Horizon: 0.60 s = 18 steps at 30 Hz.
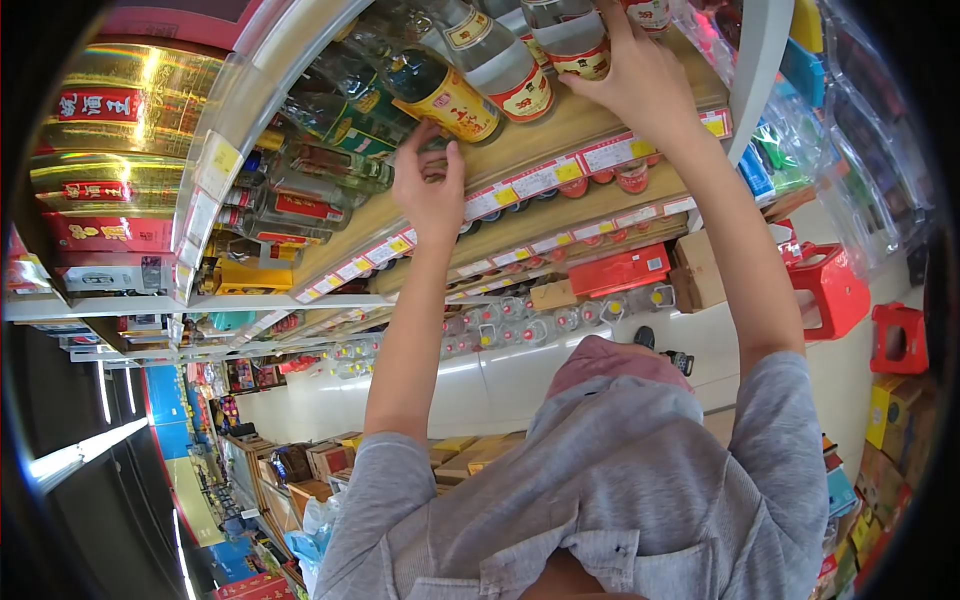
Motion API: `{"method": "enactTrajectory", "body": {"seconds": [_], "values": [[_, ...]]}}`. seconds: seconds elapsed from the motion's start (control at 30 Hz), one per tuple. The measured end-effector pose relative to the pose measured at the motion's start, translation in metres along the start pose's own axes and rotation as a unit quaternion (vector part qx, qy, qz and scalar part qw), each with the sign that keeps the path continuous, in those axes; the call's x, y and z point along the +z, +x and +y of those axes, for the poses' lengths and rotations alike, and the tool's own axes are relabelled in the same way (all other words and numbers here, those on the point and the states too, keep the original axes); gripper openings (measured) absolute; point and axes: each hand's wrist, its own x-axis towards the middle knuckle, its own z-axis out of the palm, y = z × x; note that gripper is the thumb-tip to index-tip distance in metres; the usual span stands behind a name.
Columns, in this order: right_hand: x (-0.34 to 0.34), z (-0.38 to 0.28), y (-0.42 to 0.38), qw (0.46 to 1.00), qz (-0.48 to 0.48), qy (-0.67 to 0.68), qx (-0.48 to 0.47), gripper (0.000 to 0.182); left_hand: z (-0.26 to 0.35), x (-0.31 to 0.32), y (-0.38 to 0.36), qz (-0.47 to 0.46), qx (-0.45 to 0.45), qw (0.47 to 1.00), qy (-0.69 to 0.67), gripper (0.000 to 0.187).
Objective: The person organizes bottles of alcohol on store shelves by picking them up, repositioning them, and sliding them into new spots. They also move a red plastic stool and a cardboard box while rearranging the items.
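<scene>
My right hand (pixel 645 85) is wrapped round a clear glass bottle (pixel 568 35) with a red and cream label, its thumb low across the label. That bottle stands in the front row of a wooden shelf (pixel 590 118). My left hand (pixel 430 185) is at the shelf's front edge with fingers loosely curled, thumb apart and nothing between them. Its fingertips are right by the base of a dark bottle with a yellow label (pixel 462 105). Another clear bottle with a red label (pixel 522 92) stands between the two hands.
Green-labelled bottles (pixel 350 125) and red-labelled bottles (pixel 300 205) fill the shelf to the left. Price tags (pixel 540 180) run along its edge. Gold boxes (pixel 130 100) occupy another shelf. Large clear jugs (pixel 540 328) and a red stool (pixel 835 290) are on the floor.
</scene>
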Motion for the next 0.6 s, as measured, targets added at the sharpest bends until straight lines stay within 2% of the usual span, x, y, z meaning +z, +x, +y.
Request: {"method": "enactTrajectory", "body": {"seconds": [0.07,0.17,0.27,0.37,0.47,0.6], "values": [[-0.009,-0.003,0.004,0.995,-0.087,0.004,0.052,0.106,0.0,0.0,0.0,0.001,0.002,1.0,-0.004,0.046],[0.0,0.01,0.001,0.999,-0.04,0.015,-0.008,0.11,0.003,0.0,0.0,0.001,0.002,1.0,-0.005,0.046],[-0.003,0.005,-0.006,1.0,-0.014,0.013,-0.005,0.094,0.003,-0.002,-0.001,-0.001,-0.001,1.0,-0.003,0.045],[0.027,0.028,-0.004,0.999,0.011,-0.009,-0.037,0.088,0.004,0.0,0.001,0.002,-0.005,1.0,-0.009,0.044],[0.03,0.034,-0.002,0.998,0.017,-0.021,-0.051,0.095,0.003,0.0,-0.001,0.006,-0.008,1.0,-0.017,0.044],[0.03,0.033,-0.003,0.997,0.041,-0.029,-0.061,0.091,0.003,0.0,-0.001,0.007,-0.012,1.0,-0.017,0.044]]}}
